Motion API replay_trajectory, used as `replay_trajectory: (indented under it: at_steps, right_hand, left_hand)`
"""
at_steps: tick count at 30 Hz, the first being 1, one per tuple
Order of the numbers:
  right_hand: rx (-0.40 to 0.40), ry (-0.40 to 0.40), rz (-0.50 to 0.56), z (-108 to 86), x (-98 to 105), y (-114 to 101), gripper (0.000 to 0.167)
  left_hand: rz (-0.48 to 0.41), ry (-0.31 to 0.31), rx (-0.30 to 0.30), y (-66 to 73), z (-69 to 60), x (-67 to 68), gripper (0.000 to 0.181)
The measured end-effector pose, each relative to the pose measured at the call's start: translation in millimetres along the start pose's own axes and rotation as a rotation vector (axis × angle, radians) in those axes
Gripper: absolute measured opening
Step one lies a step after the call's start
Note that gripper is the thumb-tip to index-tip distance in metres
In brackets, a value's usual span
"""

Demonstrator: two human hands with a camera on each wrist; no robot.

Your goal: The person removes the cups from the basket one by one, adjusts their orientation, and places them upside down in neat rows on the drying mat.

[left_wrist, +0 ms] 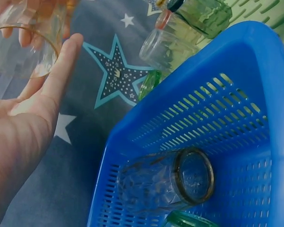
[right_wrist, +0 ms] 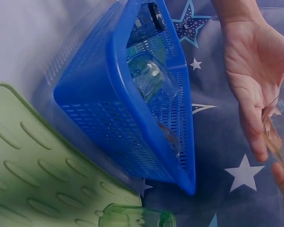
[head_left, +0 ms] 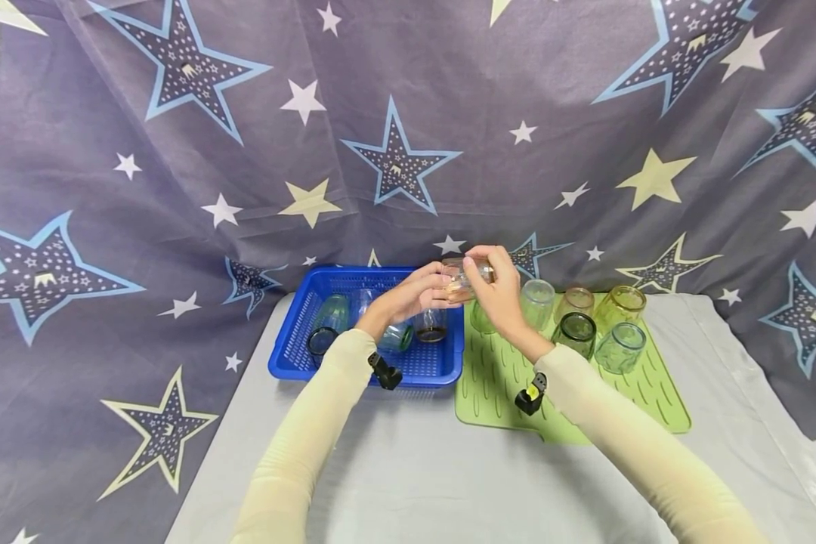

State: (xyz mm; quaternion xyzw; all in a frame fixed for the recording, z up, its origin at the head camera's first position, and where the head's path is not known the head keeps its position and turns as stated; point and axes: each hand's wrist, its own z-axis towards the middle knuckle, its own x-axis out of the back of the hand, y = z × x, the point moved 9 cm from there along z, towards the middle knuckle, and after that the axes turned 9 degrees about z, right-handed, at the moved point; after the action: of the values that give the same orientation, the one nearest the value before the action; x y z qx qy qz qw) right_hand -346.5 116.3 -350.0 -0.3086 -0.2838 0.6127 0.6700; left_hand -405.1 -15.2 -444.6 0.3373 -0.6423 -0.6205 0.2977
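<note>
At the left lies the blue basket (head_left: 287,369), with several glasses (head_left: 431,326) inside. Your left hand (head_left: 413,293) comes next, above the basket's right side, fingers holding the near end of the amber glass (head_left: 457,281). That glass is tipped on its side in the air, between your palms. Your right hand (head_left: 498,287) grasps its other end, fingers bent over it. Below and to the right, more glasses (head_left: 621,349) stand on the green mat (head_left: 502,387).
</note>
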Motion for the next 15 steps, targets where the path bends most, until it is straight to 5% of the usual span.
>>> replay_trajectory:
  at_steps: [3,7,10,15]
  right_hand:
    - [0.075,-0.014,0.000,2.7,-0.4,-7.1,0.013]
    - [0.127,-0.071,-0.054,7.6,-0.3,9.2,0.013]
    - [0.166,-0.102,-0.151,11.5,0.1,21.3,0.013]
    - [0.304,-0.142,-0.328,15.8,-0.4,5.3,0.015]
  left_hand:
    - [0.010,-0.026,-0.002,1.0,-1.7,0.0,0.041]
    - [0.009,-0.037,0.008,1.5,-3.7,0.4,0.056]
    - [0.013,-0.021,0.021,1.5,-5.3,3.6,0.053]
    - [0.071,-0.024,0.012,2.1,-11.2,11.2,0.044]
